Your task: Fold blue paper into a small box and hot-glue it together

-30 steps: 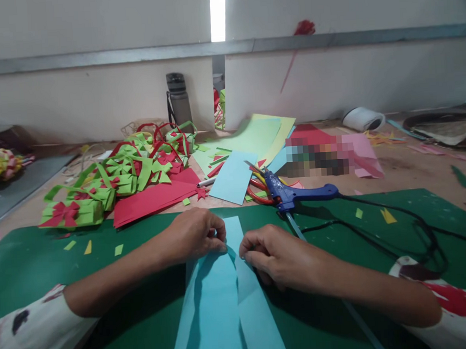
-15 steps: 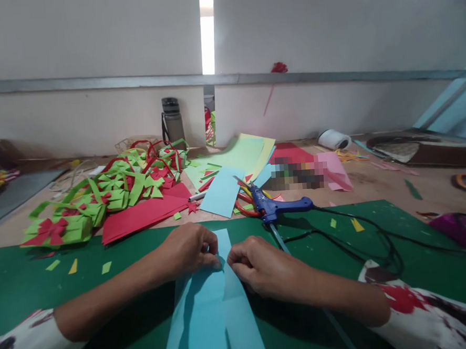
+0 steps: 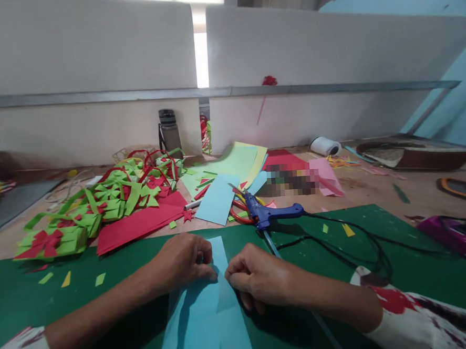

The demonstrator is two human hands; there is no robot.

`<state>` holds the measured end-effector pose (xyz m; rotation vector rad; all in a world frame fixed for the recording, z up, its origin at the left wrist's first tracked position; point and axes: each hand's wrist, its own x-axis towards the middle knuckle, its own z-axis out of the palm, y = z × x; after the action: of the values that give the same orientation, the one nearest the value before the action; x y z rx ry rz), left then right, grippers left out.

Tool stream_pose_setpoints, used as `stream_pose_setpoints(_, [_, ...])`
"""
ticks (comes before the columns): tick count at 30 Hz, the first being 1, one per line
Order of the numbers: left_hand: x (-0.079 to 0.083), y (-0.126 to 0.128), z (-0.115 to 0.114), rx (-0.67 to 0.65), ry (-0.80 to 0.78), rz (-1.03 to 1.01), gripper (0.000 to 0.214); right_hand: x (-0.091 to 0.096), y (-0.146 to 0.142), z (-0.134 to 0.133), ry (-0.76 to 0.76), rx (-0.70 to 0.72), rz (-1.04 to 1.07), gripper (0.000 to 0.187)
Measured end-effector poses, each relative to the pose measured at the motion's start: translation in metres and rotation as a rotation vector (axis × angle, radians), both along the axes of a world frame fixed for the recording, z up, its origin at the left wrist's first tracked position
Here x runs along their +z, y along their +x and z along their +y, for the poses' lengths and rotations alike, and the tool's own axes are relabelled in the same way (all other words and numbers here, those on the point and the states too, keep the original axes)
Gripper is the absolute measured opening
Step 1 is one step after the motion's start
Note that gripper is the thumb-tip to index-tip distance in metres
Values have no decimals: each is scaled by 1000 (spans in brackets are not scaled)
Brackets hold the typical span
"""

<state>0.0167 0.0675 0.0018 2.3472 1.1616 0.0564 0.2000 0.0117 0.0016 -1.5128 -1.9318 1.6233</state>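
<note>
A long light blue paper (image 3: 205,323) runs toward me over the green cutting mat, with a lengthwise fold along its right side. My left hand (image 3: 187,264) is closed, its thumb and curled fingers at the paper's upper left part. On the right edge, my right hand (image 3: 258,275) is closed in a pinch, its fingertips at the fold. The two hands are a small gap apart. Just beyond them, a blue glue gun (image 3: 269,213) rests on its side with a glue stick (image 3: 272,243) trailing from its back.
Green paper bags with red bows (image 3: 50,242) crowd the left, beside red paper strips (image 3: 141,225). Scissors (image 3: 241,212) lie under the glue gun, whose black cord (image 3: 350,230) crosses the green mat (image 3: 421,279). A bottle (image 3: 170,131) stands behind. A purple device (image 3: 453,237) sits right.
My view has tilted up slightly, so the table things appear lower and further left. Both hands stay at the blue paper, and its right flap looks flatter near me.
</note>
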Motion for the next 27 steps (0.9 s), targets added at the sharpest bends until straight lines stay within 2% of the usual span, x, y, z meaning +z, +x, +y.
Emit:
stream_pose_setpoints(4, [-1, 0, 0, 3, -17, 1, 15, -3, 4, -1, 6, 19, 11, 18])
stream_pose_setpoints(14, [9, 7, -1, 21, -36, 66, 7, -8, 5, -1, 26, 15, 8, 18])
stream_pose_setpoints(19, [7, 7, 0, 35, -64, 59, 7, -10, 8, -1, 26, 26, 39, 17])
stream_pose_setpoints(27, [1, 7, 6, -28, -83, 49, 8, -15, 12, 0, 5, 41, 85, 16])
